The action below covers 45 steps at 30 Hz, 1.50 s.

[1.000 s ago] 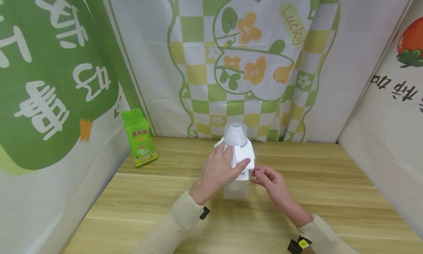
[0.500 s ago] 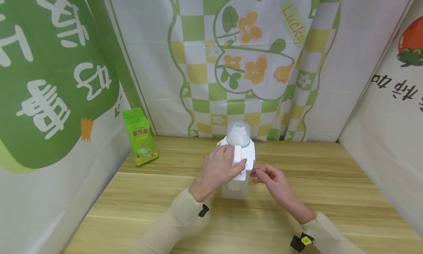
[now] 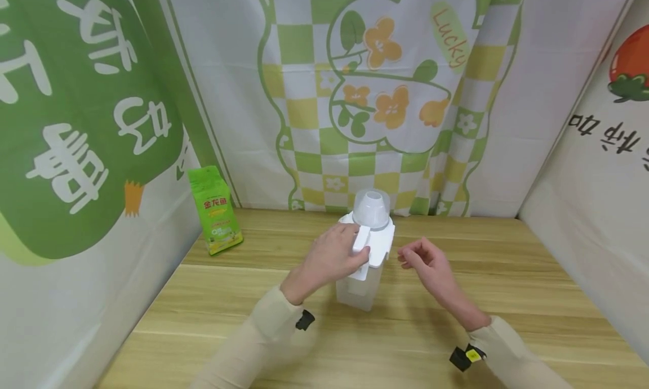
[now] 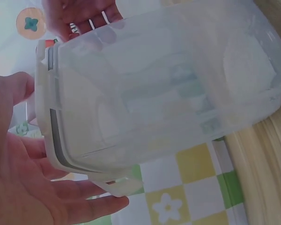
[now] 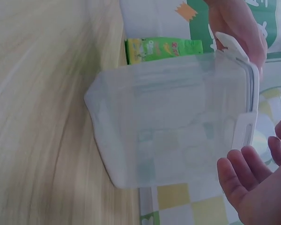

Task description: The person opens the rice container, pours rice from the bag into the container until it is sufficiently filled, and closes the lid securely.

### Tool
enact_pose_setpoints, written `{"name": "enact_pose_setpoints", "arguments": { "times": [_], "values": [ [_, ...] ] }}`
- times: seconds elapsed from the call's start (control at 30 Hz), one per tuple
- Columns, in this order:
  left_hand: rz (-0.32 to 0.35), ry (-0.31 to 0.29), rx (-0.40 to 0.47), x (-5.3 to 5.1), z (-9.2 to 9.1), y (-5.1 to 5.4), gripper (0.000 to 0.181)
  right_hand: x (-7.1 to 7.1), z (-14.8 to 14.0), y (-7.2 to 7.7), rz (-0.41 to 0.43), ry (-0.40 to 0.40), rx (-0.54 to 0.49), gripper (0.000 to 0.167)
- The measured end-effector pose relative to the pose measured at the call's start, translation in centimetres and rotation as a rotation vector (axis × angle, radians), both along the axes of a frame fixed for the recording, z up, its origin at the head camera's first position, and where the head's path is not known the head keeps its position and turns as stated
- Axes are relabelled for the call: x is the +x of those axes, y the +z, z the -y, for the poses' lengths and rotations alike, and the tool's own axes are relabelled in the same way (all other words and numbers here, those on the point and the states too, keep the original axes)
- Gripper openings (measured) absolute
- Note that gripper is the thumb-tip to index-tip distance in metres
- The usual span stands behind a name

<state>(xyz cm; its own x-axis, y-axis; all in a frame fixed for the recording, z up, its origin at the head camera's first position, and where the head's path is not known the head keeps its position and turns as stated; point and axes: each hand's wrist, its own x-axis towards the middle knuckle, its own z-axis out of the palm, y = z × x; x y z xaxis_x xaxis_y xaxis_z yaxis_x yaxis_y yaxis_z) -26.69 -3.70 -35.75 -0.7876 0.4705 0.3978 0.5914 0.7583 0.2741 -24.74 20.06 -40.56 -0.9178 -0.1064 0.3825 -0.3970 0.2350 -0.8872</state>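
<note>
Nearest, below the hands, come two pale sleeves (image 3: 240,341), each with a small black device (image 3: 305,320) at the wrist. The left hand (image 3: 327,256) grips the side of a white lid (image 3: 381,247), its thumb by the raised handle (image 3: 362,238) and its other fingers along the lid's edge. The right hand (image 3: 426,265) holds nothing; its fingers are loosely curled, just beside the lid and apart from it, near a side latch (image 5: 243,133). Below and between the hands, the translucent container (image 3: 360,292) under that lid stands on the wooden tabletop (image 3: 481,242); whether it leans slightly is hard to tell. A pale patch shows low in its wall; what it is cannot be told. Just past the left hand's fingers, a clear domed cup (image 3: 372,210) sits on the lid. Farther off, well to the left of the left hand, a green packet (image 3: 215,211) stands on the tabletop. Beyond both hands hangs a green-and-yellow checked curtain (image 3: 304,116) with orange flowers and the word "Lucky".
</note>
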Motion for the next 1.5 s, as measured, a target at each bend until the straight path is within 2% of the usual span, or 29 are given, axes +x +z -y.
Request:
{"name": "enact_pose_setpoints", "arguments": {
  "times": [0.2,0.43,0.63,0.77,1.07,1.3,1.5],
  "values": [
    [0.039,-0.052,0.007,-0.3,0.6,0.3,0.037,-0.5,-0.4,0.2,0.0,-0.03,0.001,0.026],
    [0.068,-0.083,0.01,-0.5,1.2,0.4,0.025,-1.0,-0.4,0.2,-0.031,-0.044,0.001,0.032],
    [0.103,-0.092,0.045,-0.5,1.4,0.5,0.039,-1.2,-0.4,0.1,-0.009,-0.054,0.015,0.033],
    [0.104,-0.103,0.075,-0.9,1.5,0.2,0.041,-1.2,-0.4,0.0,0.008,-0.056,0.025,0.034],
    [0.075,-0.203,0.182,-2.7,1.9,-0.9,0.039,-1.7,-0.3,-0.2,0.015,-0.069,0.028,0.034],
    [0.126,-0.205,0.275,-3.6,1.9,-1.4,0.041,-2.4,0.1,-0.9,0.022,-0.08,-0.065,0.028],
    [0.095,-0.196,0.317,-4.0,1.7,-1.8,0.036,-2.6,0.5,-1.2,0.034,-0.092,-0.126,0.027]
  ]
}}
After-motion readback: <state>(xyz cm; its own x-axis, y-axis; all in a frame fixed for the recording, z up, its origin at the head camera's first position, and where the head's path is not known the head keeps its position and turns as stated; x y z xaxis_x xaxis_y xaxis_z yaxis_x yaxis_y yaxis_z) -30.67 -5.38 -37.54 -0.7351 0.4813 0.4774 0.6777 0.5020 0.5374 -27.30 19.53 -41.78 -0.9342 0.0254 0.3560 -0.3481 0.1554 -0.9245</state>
